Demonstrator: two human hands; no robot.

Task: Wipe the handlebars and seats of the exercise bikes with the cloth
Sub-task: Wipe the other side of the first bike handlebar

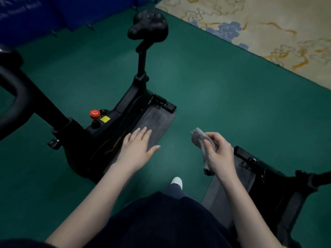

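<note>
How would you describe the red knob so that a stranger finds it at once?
Take the black bike on the green floor, by the left hand. On its frame, between the seat post and the handlebar stem, sits the knob, beside a yellow label. It alone is bright red.

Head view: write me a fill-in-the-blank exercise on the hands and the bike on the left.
1. The right hand grips a grey ____.
2. The left hand holds nothing, and its fingers are straight, so it is ____.
3. The knob on the bike is ____ in colour.
4. The seat is ____ in colour.

Missing words: cloth; open; red; black.
</note>
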